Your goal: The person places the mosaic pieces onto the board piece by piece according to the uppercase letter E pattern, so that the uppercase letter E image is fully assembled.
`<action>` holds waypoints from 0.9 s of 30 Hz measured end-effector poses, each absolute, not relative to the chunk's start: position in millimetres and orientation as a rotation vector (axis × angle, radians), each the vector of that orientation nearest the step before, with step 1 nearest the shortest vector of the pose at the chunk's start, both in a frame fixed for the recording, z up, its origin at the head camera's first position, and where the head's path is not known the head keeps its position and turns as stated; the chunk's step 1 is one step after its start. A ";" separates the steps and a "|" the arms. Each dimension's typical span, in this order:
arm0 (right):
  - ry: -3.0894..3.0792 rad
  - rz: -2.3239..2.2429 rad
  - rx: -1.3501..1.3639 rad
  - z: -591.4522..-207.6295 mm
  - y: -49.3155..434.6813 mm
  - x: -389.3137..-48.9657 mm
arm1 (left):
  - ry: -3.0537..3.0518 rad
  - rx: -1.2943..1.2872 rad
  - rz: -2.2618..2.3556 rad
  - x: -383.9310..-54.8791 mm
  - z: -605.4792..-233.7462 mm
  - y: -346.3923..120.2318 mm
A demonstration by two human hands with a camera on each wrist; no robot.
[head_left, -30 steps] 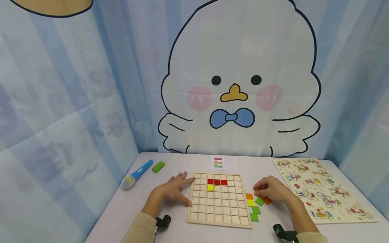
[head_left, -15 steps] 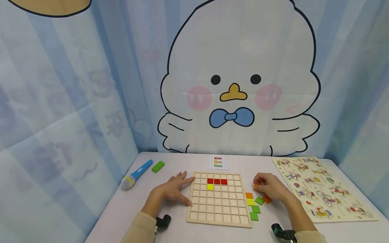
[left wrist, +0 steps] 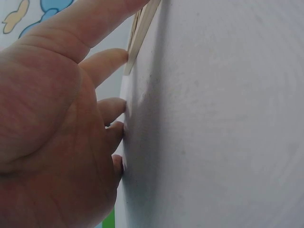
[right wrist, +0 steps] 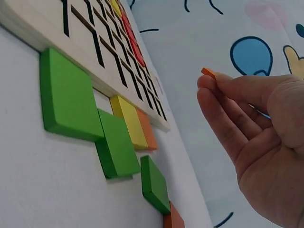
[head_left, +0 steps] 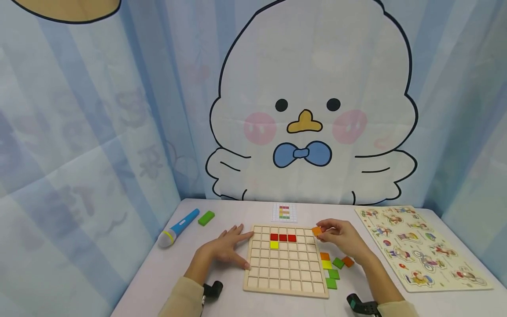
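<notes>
A wooden grid board (head_left: 284,259) lies on the table, with a row of red tiles (head_left: 283,237) and one yellow tile (head_left: 274,245) in its cells. My left hand (head_left: 225,246) is spread at the board's left side, thumb and index fingertip against its edge. In the right wrist view, thumb and fingertips of my right hand (right wrist: 256,104) pinch a small orange tile (right wrist: 208,72). In the head view that hand (head_left: 340,235) holds the orange tile (head_left: 316,231) over the board's far right corner.
Loose green tiles (head_left: 334,274), a yellow tile (head_left: 326,264) and orange tiles (head_left: 325,256) lie right of the board. A pattern card (head_left: 284,212) sits behind it. A toy microphone (head_left: 178,228) and green block (head_left: 206,218) lie left; a picture puzzle board (head_left: 424,251) lies right.
My right hand has lifted the orange tile from beside the loose tiles and moved it left and away from me to the board's far right corner. The left hand stays put.
</notes>
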State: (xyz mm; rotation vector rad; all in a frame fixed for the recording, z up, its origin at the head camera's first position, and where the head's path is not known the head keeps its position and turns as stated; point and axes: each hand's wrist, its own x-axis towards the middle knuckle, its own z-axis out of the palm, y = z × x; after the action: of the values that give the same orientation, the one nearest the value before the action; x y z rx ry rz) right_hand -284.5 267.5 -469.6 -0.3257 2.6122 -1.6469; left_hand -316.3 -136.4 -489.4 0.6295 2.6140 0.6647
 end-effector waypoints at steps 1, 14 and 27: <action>2.613 -1.645 -0.345 -469.5 263.7 -284.4 | 2.614 0.625 0.662 -316.3 -489.6 -136.4; 2.736 -1.532 -0.547 -474.0 212.2 -287.4 | 2.616 0.630 0.664 -317.0 -491.5 -136.4; 2.684 -1.413 -0.711 -484.8 180.5 -293.7 | 2.624 0.630 0.651 -315.6 -489.2 -135.8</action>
State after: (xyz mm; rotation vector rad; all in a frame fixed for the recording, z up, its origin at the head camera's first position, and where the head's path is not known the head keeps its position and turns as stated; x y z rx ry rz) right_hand -293.7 180.5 -484.8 -0.7113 2.6838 -1.4134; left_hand -315.6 -135.8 -489.2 0.6301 2.6245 0.6510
